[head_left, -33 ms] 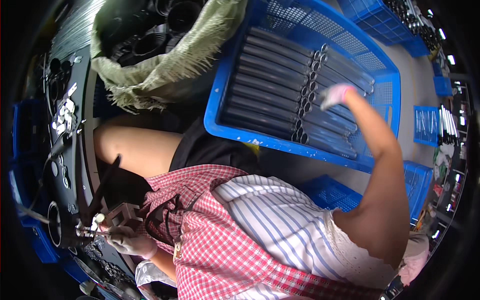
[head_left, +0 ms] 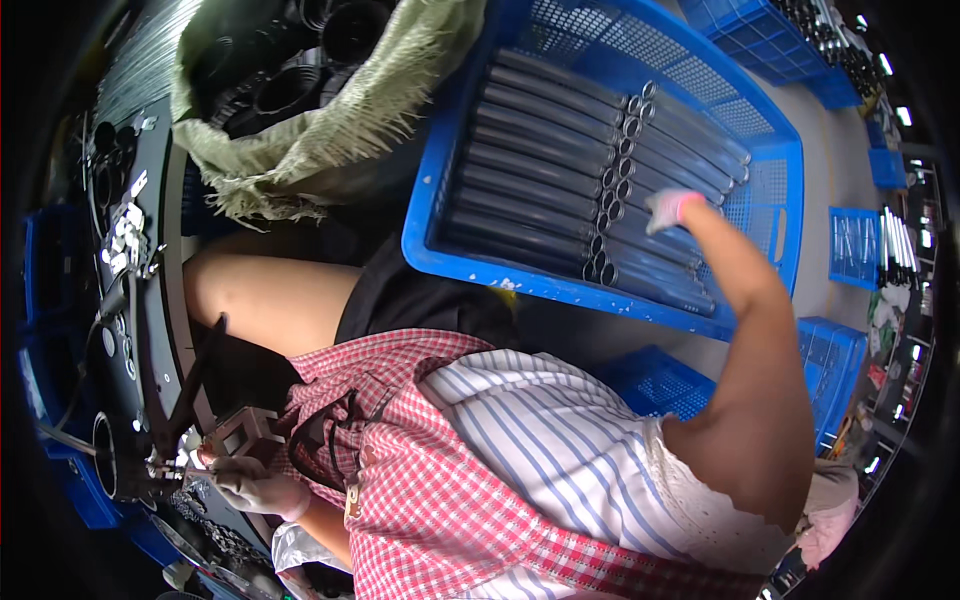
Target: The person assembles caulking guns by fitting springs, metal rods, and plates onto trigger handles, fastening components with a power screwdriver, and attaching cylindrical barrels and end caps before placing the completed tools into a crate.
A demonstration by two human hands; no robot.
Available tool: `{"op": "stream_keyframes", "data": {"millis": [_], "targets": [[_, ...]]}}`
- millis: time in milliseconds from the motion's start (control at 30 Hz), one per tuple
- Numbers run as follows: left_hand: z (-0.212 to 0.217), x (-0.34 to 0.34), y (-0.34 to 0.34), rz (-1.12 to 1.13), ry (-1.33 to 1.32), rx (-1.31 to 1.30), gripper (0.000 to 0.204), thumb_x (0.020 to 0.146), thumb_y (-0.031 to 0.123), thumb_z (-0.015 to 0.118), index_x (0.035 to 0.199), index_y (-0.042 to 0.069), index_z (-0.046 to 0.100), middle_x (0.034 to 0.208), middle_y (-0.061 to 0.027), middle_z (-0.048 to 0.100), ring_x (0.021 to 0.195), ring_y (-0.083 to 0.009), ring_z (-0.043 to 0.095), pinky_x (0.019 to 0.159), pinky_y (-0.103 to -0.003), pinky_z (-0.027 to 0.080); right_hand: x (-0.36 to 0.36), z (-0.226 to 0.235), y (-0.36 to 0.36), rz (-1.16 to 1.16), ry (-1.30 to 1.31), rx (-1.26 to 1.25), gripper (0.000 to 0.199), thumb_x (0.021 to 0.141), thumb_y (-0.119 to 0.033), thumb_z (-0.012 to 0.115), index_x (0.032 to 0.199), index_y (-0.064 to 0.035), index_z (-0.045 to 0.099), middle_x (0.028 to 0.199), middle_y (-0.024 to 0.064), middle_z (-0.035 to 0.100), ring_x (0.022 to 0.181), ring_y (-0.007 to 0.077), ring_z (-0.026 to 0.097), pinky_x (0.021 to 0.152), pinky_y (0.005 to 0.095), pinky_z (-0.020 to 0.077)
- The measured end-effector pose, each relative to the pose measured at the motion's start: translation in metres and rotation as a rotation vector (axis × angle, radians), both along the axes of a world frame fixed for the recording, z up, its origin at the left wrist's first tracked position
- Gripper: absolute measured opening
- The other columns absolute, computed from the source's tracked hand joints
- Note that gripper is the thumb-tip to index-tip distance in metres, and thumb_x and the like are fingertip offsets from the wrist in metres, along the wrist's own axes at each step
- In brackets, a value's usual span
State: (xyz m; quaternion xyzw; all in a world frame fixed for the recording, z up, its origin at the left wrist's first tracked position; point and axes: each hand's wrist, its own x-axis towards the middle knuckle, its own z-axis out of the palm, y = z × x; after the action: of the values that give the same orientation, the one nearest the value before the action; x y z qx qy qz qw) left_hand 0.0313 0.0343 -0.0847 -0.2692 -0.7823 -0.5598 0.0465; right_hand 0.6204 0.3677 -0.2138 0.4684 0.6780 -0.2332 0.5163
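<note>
While the right hand [head_left: 670,211], white-gloved and pink at the wrist, reaches over the blue basket [head_left: 560,288], we get a fine look at the tubes [head_left: 535,170] laid inside! Long, slim and straight, they lie in two ranks, and their round, open mouths line up in a chain of bright rims across the middle. Along the edge opposite the handle slot, we see dark, glossy tubes with pale streaks down their lengths; toward the slotted edge, the rank looks greyer and fainter. Right there, just past the rims, is that hand, its fingers blurred, so we cannot tell whether they are wide, narrow or on a tube. Over at the bench [head_left: 162,300], by its near edge, the left hand [head_left: 262,488] has its fingers close together beside a small shiny fitting [head_left: 165,467]; what they hold, we cannot tell.
</note>
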Motion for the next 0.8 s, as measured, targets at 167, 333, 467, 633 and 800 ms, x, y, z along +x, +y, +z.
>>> {"op": "stream_keyframes", "data": {"millis": [167, 333, 467, 633, 800], "targets": [[0.021, 0.002, 0.02, 0.022, 0.021, -0.031, 0.043, 0.102, 0.03, 0.03, 0.068, 0.007, 0.043, 0.057, 0.0044, 0.03, 0.047, -0.0047, 0.023, 0.043, -0.02, 0.019, 0.068, -0.112, -0.128, -0.199, 0.196, -0.057, 0.073, 0.065, -0.035, 0.073, 0.125, 0.0006, 0.053, 0.127, 0.0223, 0.055, 0.113, 0.0357, 0.056, 0.095, 0.0412, 0.0466], [0.031, 0.008, 0.026, 0.03, 0.194, -0.102, 0.044, 0.102, 0.033, 0.031, 0.077, 0.005, 0.054, 0.057, 0.0052, 0.029, 0.046, -0.0031, 0.019, 0.043, -0.021, 0.016, 0.043, -0.097, -0.087, -0.16, 0.281, -0.407, 0.049, 0.06, -0.027, 0.076, 0.101, -0.0026, 0.065, 0.113, 0.0224, 0.062, 0.1, 0.0346, 0.062, 0.081, 0.0415, 0.0509], [0.016, -0.006, 0.002, -0.038, -0.136, -0.002, 0.042, 0.102, 0.035, 0.034, 0.09, 0.005, 0.06, 0.067, 0.0023, 0.045, 0.058, -0.0042, 0.04, 0.049, -0.02, 0.03, -0.014, -0.041, -0.068, -0.878, 1.02, 0.253, 0.061, 0.07, -0.026, 0.074, 0.118, 0.002, 0.047, 0.089, 0.0091, 0.064, 0.082, 0.0175, 0.062, 0.074, 0.0329, 0.0505], [0.007, 0.014, 0.005, -0.094, -0.083, -0.097, 0.025, 0.098, 0.02, 0.045, 0.085, 0.001, 0.056, 0.079, -0.0022, 0.055, 0.078, -0.0089, 0.05, 0.067, -0.024, 0.041, -0.148, 0.166, 0.005, -1.205, 2.135, 0.308, 0.048, 0.08, -0.042, 0.063, 0.104, -0.0009, 0.056, 0.084, 0.0121, 0.063, 0.073, 0.0205, 0.061, 0.067, 0.0336, 0.0508], [0.02, 0.023, -0.003, -0.086, 0.078, -0.117, 0.02, 0.093, 0.014, 0.052, 0.08, 0.0, 0.058, 0.058, -0.004, 0.047, 0.052, -0.0099, 0.043, 0.05, -0.026, 0.036, -0.228, 0.34, 0.105, -0.769, 2.923, 1.268, 0.085, 0.071, -0.08, 0.052, 0.111, -0.0049, 0.054, 0.104, 0.0131, 0.058, 0.096, 0.0293, 0.058, 0.096, 0.046, 0.0424]]}}
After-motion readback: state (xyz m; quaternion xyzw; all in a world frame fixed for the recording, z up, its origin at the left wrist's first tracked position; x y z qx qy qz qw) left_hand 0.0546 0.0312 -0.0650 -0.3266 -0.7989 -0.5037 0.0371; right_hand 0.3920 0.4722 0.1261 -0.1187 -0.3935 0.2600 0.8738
